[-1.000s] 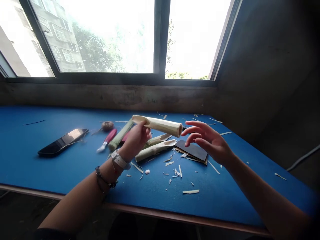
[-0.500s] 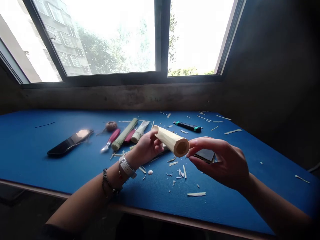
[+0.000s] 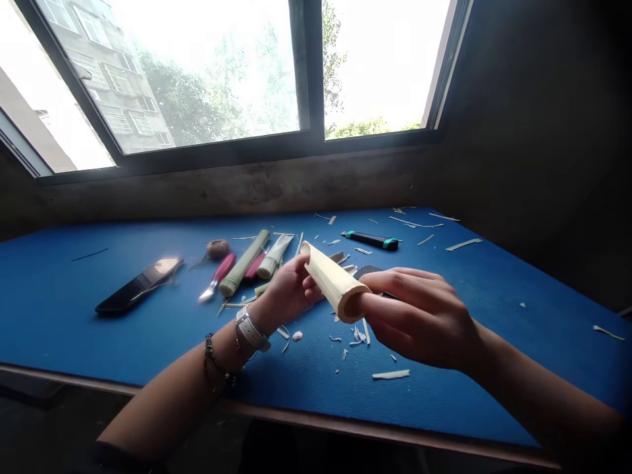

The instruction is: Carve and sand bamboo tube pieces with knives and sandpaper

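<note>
A pale, peeled bamboo piece (image 3: 332,280) is held above the blue table, its hollow end tilted down to the right. My left hand (image 3: 288,289) wraps its fingers round the far end. At the near end, my right hand (image 3: 419,316) pinches the rim, with a fingertip at or inside the opening. Behind my right fingers a dark flat block (image 3: 369,270) is partly hidden. Thin shavings (image 3: 359,336) lie beneath the piece.
On the blue table (image 3: 172,355) lie a black phone (image 3: 141,284), a twine ball (image 3: 218,249), a red-handled knife (image 3: 218,276), a green bamboo length (image 3: 245,263), a shorter pale green piece (image 3: 275,257) and a black-and-green cutter (image 3: 371,240).
My right hand has moved left onto the near end of the bamboo piece. That end now points further down. The camera view has tilted slightly.
</note>
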`<control>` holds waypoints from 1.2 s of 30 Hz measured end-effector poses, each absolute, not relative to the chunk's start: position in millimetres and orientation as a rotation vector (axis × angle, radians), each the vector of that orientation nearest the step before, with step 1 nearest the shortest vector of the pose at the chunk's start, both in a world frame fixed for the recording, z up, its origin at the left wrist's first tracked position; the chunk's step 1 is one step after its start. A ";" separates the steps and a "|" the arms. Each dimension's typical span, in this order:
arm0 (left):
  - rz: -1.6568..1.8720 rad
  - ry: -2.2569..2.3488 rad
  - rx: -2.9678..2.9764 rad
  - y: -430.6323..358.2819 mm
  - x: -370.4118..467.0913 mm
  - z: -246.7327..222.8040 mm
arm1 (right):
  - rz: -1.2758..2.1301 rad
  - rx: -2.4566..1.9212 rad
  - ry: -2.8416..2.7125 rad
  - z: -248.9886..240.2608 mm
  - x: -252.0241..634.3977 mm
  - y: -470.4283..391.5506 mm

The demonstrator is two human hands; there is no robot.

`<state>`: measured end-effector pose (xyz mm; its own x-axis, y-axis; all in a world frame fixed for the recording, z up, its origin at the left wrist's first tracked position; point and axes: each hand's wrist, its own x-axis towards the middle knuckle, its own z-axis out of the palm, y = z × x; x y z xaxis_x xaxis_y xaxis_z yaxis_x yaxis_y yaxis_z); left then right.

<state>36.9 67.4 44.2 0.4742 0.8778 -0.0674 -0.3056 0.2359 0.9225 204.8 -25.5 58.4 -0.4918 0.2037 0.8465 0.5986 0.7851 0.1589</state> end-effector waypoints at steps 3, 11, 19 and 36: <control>0.865 0.655 0.829 68.2 37.9 44.5 | -0.678 -0.767 -2.167 55.0 204.3 -23.5; 1.192 0.630 1.115 70.8 32.7 41.4 | 0.084 -1.363 -2.193 49.9 196.5 -24.6; 1.210 0.563 1.113 70.9 31.2 47.1 | 0.143 -1.001 -2.222 59.0 209.2 -15.8; 1.082 0.364 1.027 77.1 29.1 37.8 | -0.458 -0.817 -1.940 53.9 208.7 -13.7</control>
<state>29.1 77.1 37.8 0.4664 0.8574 0.2176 -0.5515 0.0895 0.8294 208.7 -13.7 53.9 -0.3279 0.3518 0.8768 0.7071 0.7069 -0.0192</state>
